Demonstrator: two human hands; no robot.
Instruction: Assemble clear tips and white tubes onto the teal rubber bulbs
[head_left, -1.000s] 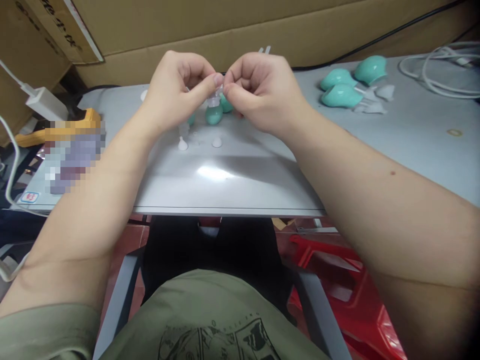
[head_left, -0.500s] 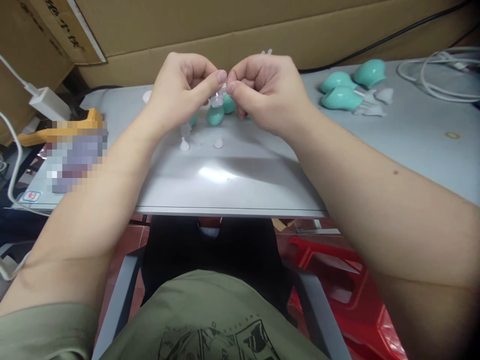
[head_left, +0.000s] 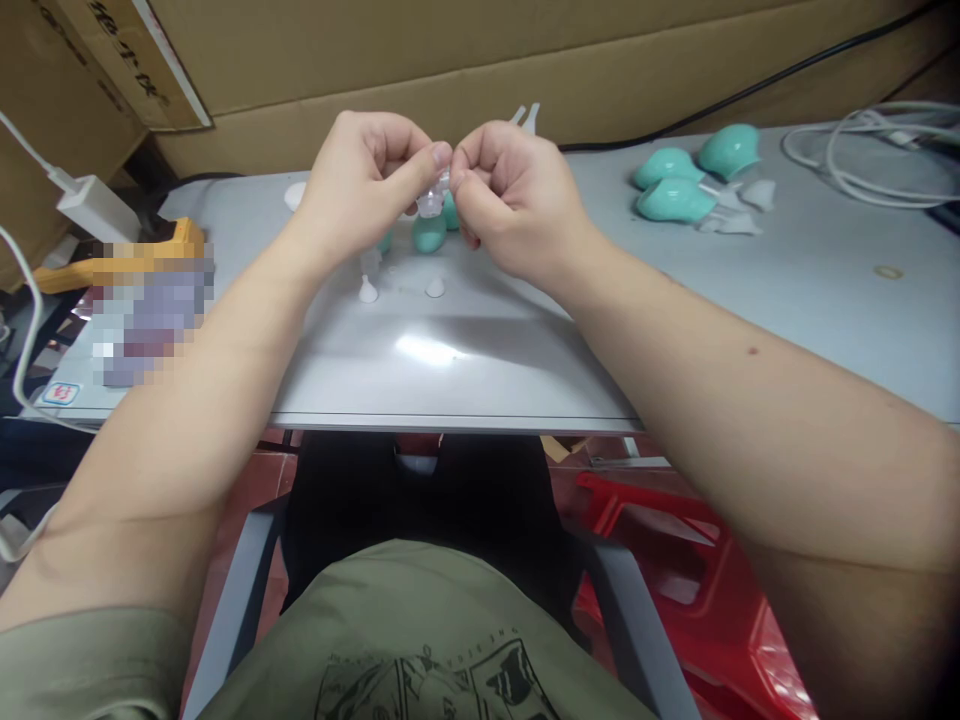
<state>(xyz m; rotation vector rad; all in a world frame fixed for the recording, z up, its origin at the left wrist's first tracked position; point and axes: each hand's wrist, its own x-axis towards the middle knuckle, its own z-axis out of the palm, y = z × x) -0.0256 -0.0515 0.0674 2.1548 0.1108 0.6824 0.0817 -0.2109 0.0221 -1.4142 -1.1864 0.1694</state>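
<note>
My left hand [head_left: 382, 175] and my right hand [head_left: 514, 195] meet fingertip to fingertip above the table's far half, both closed in a pinch. Between them is a small clear plastic piece [head_left: 430, 204], partly covered by the fingers. Just below it shows a teal bulb [head_left: 429, 234]; I cannot tell whether the two touch. More teal shows behind my hands, largely hidden. Nearer to me on the table are a small white cone-shaped tip [head_left: 435, 288] and another white tip [head_left: 368, 290] beside my left wrist.
Several teal bulbs [head_left: 677, 200] lie at the right with white nozzle pieces [head_left: 731, 222]. White cable [head_left: 832, 165] is coiled at the far right. A yellow tool [head_left: 180, 243] and a white plug adapter [head_left: 97, 208] are at the left. Cardboard [head_left: 420, 60] walls the back.
My right hand has shifted slightly left and down, uncovering more of the white prongs behind it. My left hand stays nearly in place, still pinching. The view has shifted a little.
</note>
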